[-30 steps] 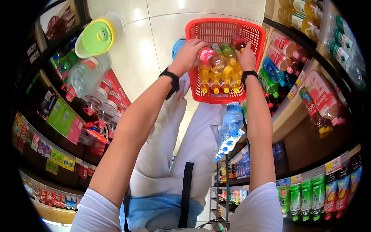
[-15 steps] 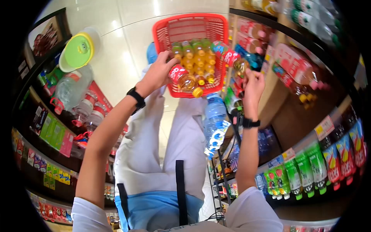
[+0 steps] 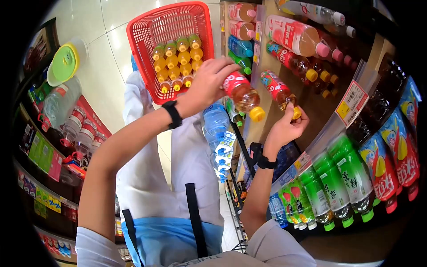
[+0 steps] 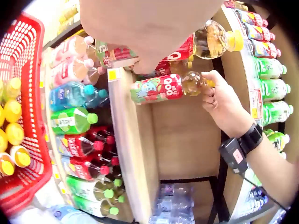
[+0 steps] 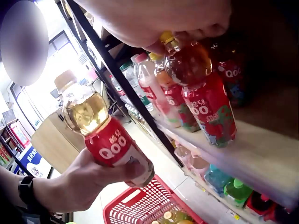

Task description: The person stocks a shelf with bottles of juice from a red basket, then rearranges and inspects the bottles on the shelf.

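My left hand (image 3: 207,84) grips a red-labelled Qoo bottle (image 3: 240,92) with a yellow cap, tilted cap down and to the right in the head view. By its capped neck, my right hand (image 3: 287,127) pinches a second Qoo bottle (image 3: 275,88). The right wrist view has that second bottle (image 5: 211,109) at the edge of a shelf (image 5: 261,140), with the left hand (image 5: 79,179) round the lower part of its own bottle (image 5: 112,144). More Qoo bottles (image 3: 291,60) lie on the shelf beside it in the head view.
A red basket (image 3: 205,26) holds several yellow-capped bottles on the left. Green tea bottles (image 3: 351,173) line the right shelf. Large water bottles (image 3: 62,100) and a green-lidded tub (image 3: 64,62) stand far left. Blue-tinted bottles (image 3: 216,122) are beside the legs.
Both hands have moved right, away from the basket to the shelf, each with a Qoo bottle. The view has turned right, so the basket appears further left.
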{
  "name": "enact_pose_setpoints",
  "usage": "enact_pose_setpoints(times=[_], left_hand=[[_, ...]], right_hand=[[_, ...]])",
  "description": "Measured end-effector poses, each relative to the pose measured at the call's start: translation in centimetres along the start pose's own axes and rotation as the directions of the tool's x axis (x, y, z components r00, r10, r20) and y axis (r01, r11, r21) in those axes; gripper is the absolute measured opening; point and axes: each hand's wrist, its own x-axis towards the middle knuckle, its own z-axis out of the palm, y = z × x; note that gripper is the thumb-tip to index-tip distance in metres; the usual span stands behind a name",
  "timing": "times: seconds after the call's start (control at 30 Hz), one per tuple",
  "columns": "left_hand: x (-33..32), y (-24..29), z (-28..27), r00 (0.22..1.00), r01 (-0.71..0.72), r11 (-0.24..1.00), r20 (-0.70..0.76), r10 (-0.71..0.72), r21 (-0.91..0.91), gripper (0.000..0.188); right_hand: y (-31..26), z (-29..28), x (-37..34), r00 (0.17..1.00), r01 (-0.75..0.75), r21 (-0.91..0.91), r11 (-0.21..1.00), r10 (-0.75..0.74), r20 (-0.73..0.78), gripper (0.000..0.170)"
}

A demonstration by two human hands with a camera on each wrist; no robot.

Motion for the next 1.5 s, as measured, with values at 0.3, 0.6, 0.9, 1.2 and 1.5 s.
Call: enact_pose_setpoints(times=[0.3,0.6,0.9,1.2,1.5], left_hand=[[3.6,3.6,11.5,0.970,0.095,0.995,-0.228,-0.085,0.034,0.065],[3.9,2.7,14.5,0.942,0.131,0.991,-0.312,-0.119,0.017,0.062],[4.0,2.1,15.3,0.950,0.099,0.995,-0.298,-0.089,0.017,0.068],[2.8,2.0,15.4,0.933,0.081,0.992,-0.343,-0.111,-0.100,0.063],[2.8,2.2,15.3,0.930,0.144,0.976,-0.315,-0.190,-0.165,0.057]], right_hand=[[4.7,-0.7,7.6,1.000,-0.009,0.201,0.980,0.006,0.017,0.036],[3.9,1.2,9.0,0.975,0.221,0.142,0.965,-0.221,-0.018,0.035],[2.8,1.2,8.6,0.982,0.173,0.200,0.964,-0.184,0.034,0.041],[3.5,1.4,7.7,0.984,0.174,0.188,0.967,-0.179,0.009,0.040],[3.7,1.4,8.0,0.996,0.082,0.257,0.963,-0.087,0.010,0.042]])
